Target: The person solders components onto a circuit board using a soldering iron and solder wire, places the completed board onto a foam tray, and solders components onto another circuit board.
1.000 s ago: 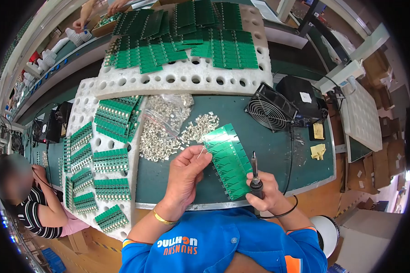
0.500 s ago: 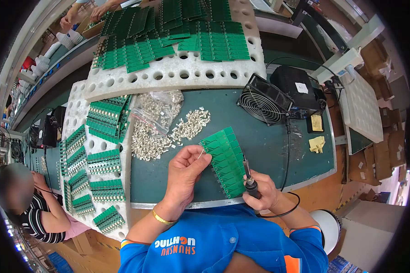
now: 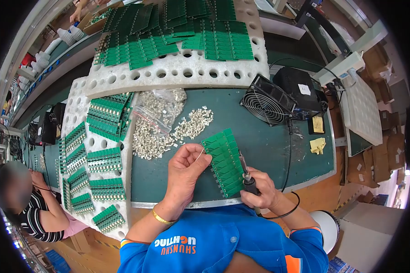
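My left hand (image 3: 187, 170) is closed in a pinch on a thin strand of solder wire (image 3: 199, 155). Its fingertips are at the upper left edge of a green circuit board panel (image 3: 223, 161), and I cannot tell whether they grip the board too. The panel is tilted above the bench, with a row of pins along its left side. My right hand (image 3: 263, 189) is wrapped round the black handle of a soldering iron (image 3: 249, 181). The iron's metal tip points up, close to the panel's right edge; whether it touches is unclear.
Small metal-and-white connectors (image 3: 152, 139) lie piled beside a plastic bag (image 3: 161, 107). White foam trays (image 3: 136, 82) carry several green panels. A black fan (image 3: 266, 102), a power unit (image 3: 298, 91) and a yellow sponge (image 3: 317, 145) are at right. Another person (image 3: 41, 200) sits at left.
The soldering iron and my right hand have shifted slightly up and left. My left hand stays almost still. The view has turned a little, and a distant person's hands have moved partly out of view.
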A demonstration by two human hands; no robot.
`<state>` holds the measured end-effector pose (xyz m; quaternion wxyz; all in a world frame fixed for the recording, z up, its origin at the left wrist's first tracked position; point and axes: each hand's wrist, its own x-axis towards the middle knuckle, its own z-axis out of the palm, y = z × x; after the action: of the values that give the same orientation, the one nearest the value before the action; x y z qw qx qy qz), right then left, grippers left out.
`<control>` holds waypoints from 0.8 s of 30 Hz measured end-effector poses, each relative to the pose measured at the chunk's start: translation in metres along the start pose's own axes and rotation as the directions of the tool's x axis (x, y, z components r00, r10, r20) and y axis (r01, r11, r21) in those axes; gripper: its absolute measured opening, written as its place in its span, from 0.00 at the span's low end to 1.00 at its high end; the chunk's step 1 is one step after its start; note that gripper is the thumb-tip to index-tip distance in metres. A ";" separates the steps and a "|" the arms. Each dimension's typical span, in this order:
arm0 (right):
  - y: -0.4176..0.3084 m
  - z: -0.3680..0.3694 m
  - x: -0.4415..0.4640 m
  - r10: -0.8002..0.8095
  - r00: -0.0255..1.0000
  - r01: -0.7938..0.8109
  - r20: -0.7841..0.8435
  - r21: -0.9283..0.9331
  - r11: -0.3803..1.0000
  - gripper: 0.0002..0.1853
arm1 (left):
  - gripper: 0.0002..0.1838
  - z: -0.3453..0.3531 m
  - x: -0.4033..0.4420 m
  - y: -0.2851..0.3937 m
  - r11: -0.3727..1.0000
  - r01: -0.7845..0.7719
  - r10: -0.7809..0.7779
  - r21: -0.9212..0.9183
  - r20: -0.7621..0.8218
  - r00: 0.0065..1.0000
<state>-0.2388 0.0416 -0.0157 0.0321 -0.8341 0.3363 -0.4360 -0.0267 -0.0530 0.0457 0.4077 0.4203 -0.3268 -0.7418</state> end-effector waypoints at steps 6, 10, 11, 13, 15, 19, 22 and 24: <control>-0.003 -0.001 0.005 0.091 0.994 -0.090 -0.061 0.022 0.996 0.23 | 0.07 -0.002 0.000 0.000 0.999 -0.009 0.009 0.041 -0.001 1.000; -0.003 -0.005 0.012 0.144 0.983 -0.147 -0.117 -0.018 0.989 0.25 | 0.08 -0.004 0.001 0.000 1.000 0.024 -0.024 -0.004 0.007 1.000; -0.003 -0.006 0.012 0.143 0.983 -0.146 -0.119 -0.018 0.989 0.25 | 0.08 -0.009 0.001 0.001 0.998 0.054 -0.054 -0.015 0.016 0.998; -0.001 -0.007 0.013 0.134 0.984 -0.141 -0.120 -0.047 0.989 0.27 | 0.07 -0.011 0.002 0.000 0.996 0.082 -0.081 -0.026 0.026 0.996; -0.003 -0.008 0.015 0.139 0.983 -0.145 -0.122 -0.042 0.989 0.27 | 0.08 -0.010 0.002 0.000 0.994 0.086 -0.087 -0.062 -0.002 0.996; -0.003 -0.012 0.022 0.133 0.987 -0.135 -0.085 -0.011 0.991 0.19 | 0.08 -0.016 0.004 0.001 0.984 0.125 -0.124 -0.128 0.022 0.992; -0.004 -0.009 0.024 0.169 0.984 -0.160 -0.058 0.135 0.978 0.16 | 0.08 -0.020 0.003 0.002 0.975 0.136 -0.132 -0.175 0.035 0.991; -0.004 -0.004 0.024 0.181 0.982 -0.170 -0.054 0.163 0.972 0.15 | 0.08 -0.021 0.004 0.003 0.970 0.141 -0.137 -0.197 0.032 0.990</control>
<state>-0.2303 0.0310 0.0047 0.1250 -0.7806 0.3742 -0.4848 -0.0079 -0.0607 0.0382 0.3916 0.3924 -0.2245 -0.8014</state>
